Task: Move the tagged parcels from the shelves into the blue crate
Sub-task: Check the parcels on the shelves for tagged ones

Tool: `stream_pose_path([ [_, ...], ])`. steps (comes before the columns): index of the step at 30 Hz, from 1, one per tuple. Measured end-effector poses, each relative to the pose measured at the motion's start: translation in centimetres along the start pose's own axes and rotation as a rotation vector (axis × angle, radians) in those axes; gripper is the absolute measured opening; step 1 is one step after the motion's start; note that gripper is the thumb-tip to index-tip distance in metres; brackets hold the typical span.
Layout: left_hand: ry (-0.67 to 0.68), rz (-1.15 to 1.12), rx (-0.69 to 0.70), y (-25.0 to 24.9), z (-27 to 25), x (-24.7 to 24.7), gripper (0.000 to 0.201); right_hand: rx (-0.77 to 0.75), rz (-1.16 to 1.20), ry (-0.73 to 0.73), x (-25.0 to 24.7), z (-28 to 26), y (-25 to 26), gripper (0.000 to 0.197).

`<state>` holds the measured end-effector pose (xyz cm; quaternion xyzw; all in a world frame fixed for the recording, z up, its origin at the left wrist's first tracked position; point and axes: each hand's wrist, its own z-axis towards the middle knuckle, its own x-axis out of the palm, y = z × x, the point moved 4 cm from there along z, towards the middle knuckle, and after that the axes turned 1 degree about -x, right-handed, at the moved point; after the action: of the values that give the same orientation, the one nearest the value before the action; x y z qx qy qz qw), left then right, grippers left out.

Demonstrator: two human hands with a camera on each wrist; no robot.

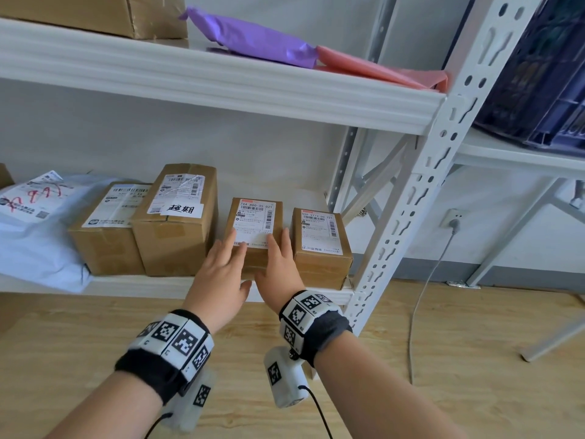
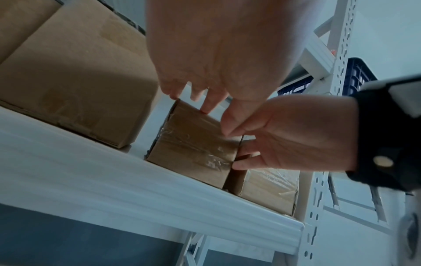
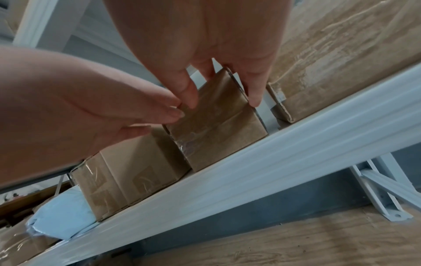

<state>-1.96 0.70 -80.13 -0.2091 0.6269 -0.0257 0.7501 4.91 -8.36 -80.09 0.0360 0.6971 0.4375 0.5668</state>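
A small cardboard parcel point(image 1: 257, 223) with a white shipping label stands on the lower shelf point(image 1: 142, 285). My left hand point(image 1: 228, 259) lies on its top with fingers straight, fingertips point(image 2: 204, 108) at the top front edge. My right hand point(image 1: 278, 258) holds its right side, with fingers point(image 3: 254, 98) down in the gap beside it and the thumb on its front. A taller box point(image 1: 177, 223) to the left carries a white handwritten tag point(image 1: 182, 209). The dark blue crate point(image 1: 538, 74) sits on a table to the right, past the rack post.
Another small labelled box point(image 1: 319, 245) stands close on the right, against the white rack post point(image 1: 421, 191). Further left are a wider box point(image 1: 107, 229) and a pale mailer bag point(image 1: 34, 229). Purple point(image 1: 250, 36) and pink point(image 1: 376, 66) mailers lie on the upper shelf.
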Motion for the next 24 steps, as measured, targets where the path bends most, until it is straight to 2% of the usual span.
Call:
stream_pose_path([
  [2, -0.009, 0.084, 0.021, 0.0, 0.2, 0.1, 0.073, -0.005, -0.037, 0.011, 0.1, 0.2, 0.3, 0.075],
  [8, -0.031, 0.147, 0.041, 0.2, 0.5, 0.3, 0.071, 0.002, -0.079, 0.046, 0.0, 0.4, 0.3, 0.077],
  [20, -0.118, 0.102, 0.089, 0.6, 0.4, 1.1, 0.071, -0.003, -0.122, 0.041, 0.6, 0.5, 0.3, 0.08],
  [24, -0.104, 0.111, 0.081, 0.4, 0.3, 1.3, 0.072, -0.005, -0.149, 0.045, 0.7, 0.5, 0.2, 0.079],
])
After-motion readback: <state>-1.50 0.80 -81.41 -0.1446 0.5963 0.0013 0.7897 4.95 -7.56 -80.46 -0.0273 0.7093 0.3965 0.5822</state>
